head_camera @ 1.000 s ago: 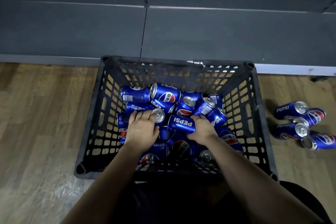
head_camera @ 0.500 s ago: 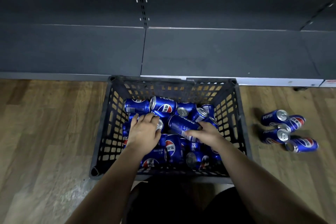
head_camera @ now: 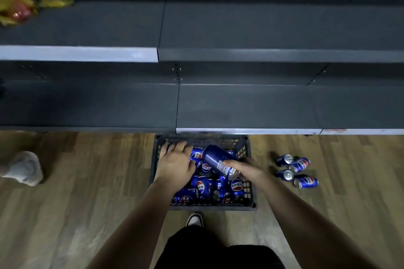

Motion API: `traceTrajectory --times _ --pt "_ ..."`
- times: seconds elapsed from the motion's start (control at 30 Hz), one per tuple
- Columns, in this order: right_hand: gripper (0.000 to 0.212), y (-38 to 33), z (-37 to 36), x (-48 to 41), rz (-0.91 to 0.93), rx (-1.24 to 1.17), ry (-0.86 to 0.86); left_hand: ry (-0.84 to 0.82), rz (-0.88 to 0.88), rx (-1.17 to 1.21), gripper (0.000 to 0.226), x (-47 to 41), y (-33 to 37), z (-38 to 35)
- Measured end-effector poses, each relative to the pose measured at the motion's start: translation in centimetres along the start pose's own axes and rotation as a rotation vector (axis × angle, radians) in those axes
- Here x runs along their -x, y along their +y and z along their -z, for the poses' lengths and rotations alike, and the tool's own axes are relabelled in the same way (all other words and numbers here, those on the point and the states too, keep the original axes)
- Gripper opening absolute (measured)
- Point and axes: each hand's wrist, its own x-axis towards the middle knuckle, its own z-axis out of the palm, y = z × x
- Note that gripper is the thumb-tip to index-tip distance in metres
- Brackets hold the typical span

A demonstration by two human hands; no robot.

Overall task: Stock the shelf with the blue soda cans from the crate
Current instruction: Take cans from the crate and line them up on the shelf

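A: Looking down from the head camera, where is everything?

B: The crate [head_camera: 251, 205] sits on the floor [head_camera: 87, 181], close against the front edge of the lower shelf [head_camera: 240, 107] at its 12 o'clock. Our right hand [head_camera: 247, 170] has its thumb and fingers wrapped round one can [head_camera: 215, 158] near the silver end. It holds the can above the pile of cans [head_camera: 202, 186], tilted, with the far end pointing to about 11 o'clock.

A: And the other one?

B: Our left hand [head_camera: 175, 166] lies palm down over the pile toward the crate's 10 o'clock corner. The fingers are bent, but we cannot tell whether they close on anything.

A: What else is around?

B: Four loose cans [head_camera: 295, 170] lie on the floor at the crate's 3 o'clock. A white shoe [head_camera: 24, 168] is far out at 9 o'clock, and a yellow packet [head_camera: 19, 8] sits on the upper shelf toward 10 o'clock.

A: How will the can behave in our hands?

B: We judge it stiff but thin-walled, smooth enough to slip, and fairly weighty if full, which we cannot see. We would take it round the middle of the body, where it balances better than at the end. A light squeeze should avoid denting it, and it should go onto the shelf upright on its base.
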Motion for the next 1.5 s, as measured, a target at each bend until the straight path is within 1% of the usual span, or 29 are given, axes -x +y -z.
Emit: traceTrajectory --times 0.07,0.1,0.17,0.2,0.23,0.27,0.33,0.37,0.4,0.43,0.47,0.5,0.53,0.6,0.7,0.77,0.8,0.83,0.87,0.93,0.97,1.07,1.17,1.2,1.27,1.33,1.43,1.5 --pt "0.08 -2.7 1.3 3.7 -0.003 -0.093 -0.039 0.026 -0.011 -0.021 0.048 0.4 0.7 4.3" --pt "0.077 -4.1 1.9 5.5 0.019 -0.138 -0.048 0.047 -0.018 -0.026 0.048 0.5 1.1 6.3" --pt "0.058 -6.5 2.9 8.3 0.08 -0.209 -0.075 0.072 -0.024 -0.029 0.047 0.5 1.9 9.8" --pt "0.052 -7.5 3.3 9.6 0.103 -0.238 -0.08 0.075 -0.015 -0.015 0.047 0.6 2.5 11.7" --pt "0.055 -8.7 3.6 10.7 0.136 -0.247 -0.081 0.066 0.017 0.018 0.048 0.5 3.0 13.3" --pt "0.064 -9.8 3.8 11.8 0.172 -0.248 -0.083 0.051 0.074 0.086 0.052 0.4 3.7 15.1" --pt "0.08 -11.8 3.7 13.5 0.241 -0.258 -0.069 0.012 0.206 0.321 0.067 0.2 4.7 17.6" --pt "0.081 -12.7 3.6 14.3 0.279 -0.264 -0.043 -0.005 0.249 0.453 0.075 0.0 5.2 18.6" --pt "0.078 -13.6 3.3 15.1 0.321 -0.258 -0.007 -0.018 0.275 0.568 0.079 -0.2 5.6 19.4" --pt "0.075 -14.5 2.9 15.9 0.361 -0.244 0.03 -0.017 0.298 0.661 0.078 -0.3 5.9 20.2" --pt "0.074 -15.3 2.4 16.6 0.4 -0.245 0.061 0.0 0.323 0.75 0.071 -0.4 6.2 20.7" --pt "0.077 -16.1 1.9 17.2 0.442 -0.254 0.085 0.024 0.355 0.835 0.064 -0.4 6.4 21.2" --pt "0.08 -16.7 1.5 17.8 0.48 -0.261 0.1 0.052 0.388 0.907 0.064 -0.4 6.6 21.6" --pt "0.076 -17.7 1.0 18.5 0.542 -0.27 0.1 0.112 0.421 1.039 0.07 -0.5 6.7 22.1" --pt "0.056 -18.7 1.6 19.0 0.591 -0.413 0.001 0.125 0.331 1.315 0.072 -1.0 6.0 23.0" --pt "0.039 -19.8 2.6 19.1 0.586 -0.595 -0.099 0.09 0.225 1.431 0.087 -1.5 5.1 23.7" --pt "0.034 -20.3 3.1 19.2 0.588 -0.663 -0.13 0.068 0.162 1.485 0.093 -1.7 4.8 24.0" --pt "0.033 -20.7 3.7 19.2 0.599 -0.699 -0.143 0.032 0.097 1.556 0.097 -1.9 4.4 24.4" --pt "0.038 -21.1 4.3 19.3 0.617 -0.708 -0.161 -0.015 0.036 1.634 0.099 -2.2 4.2 24.9" --pt "0.055 -21.7 5.4 19.6 0.654 -0.618 -0.205 -0.114 -0.046 1.747 0.099 -3.0 4.2 25.9" --pt "0.057 -22.0 5.8 20.0 0.67 -0.553 -0.219 -0.151 -0.066 1.779 0.096 -3.3 4.5 26.3" --pt "0.058 -22.9 7.3 20.3 0.701 -0.433 -0.171 -0.193 -0.084 1.765 0.088 -4.5 6.0 27.5" --pt "0.055 -24.2 9.3 20.6 0.755 -0.354 -0.039 -0.124 -0.176 1.548 0.079 -5.7 7.6 29.0" --pt "0.055 -24.6 10.1 20.6 0.775 -0.341 -0.003 -0.084 -0.192 1.484 0.076 -6.2 8.2 29.6" --pt "0.062 -25.7 11.8 20.6 0.821 -0.346 0.075 0.003 -0.196 1.439 0.073 -7.5 9.4 31.2" --pt "0.068 -27.1 13.9 20.7 0.87 -0.37 0.146 0.129 -0.226 1.352 0.072 -9.1 10.6 32.8" --pt "0.075 -29.6 18.2 21.1 0.937 -0.368 0.185 0.323 -0.283 1.134 0.064 -11.7 12.5 35.1" --pt "0.075 -31.4 21.2 21.5 0.974 -0.35 0.206 0.435 -0.326 1.002 0.056 -13.6 13.8 36.7"
